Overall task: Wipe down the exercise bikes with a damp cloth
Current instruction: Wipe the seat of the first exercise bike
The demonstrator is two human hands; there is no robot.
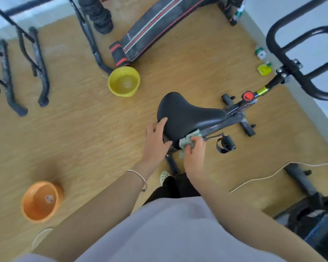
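here the saddle (186,114) points its narrow nose right, cloth (189,139) at its near edge

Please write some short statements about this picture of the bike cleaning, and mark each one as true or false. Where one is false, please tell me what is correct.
1. The right hand holds the cloth against the edge of the saddle. True.
2. The left hand holds a second cloth. False: it is bare and rests on the rear edge of the saddle.
3. The yellow basin stands on the floor beyond the saddle. True.
4. The orange basin sits on top of the saddle. False: it stands on the floor, to the person's left.
5. The knob ahead of the saddle is blue. False: it is red.
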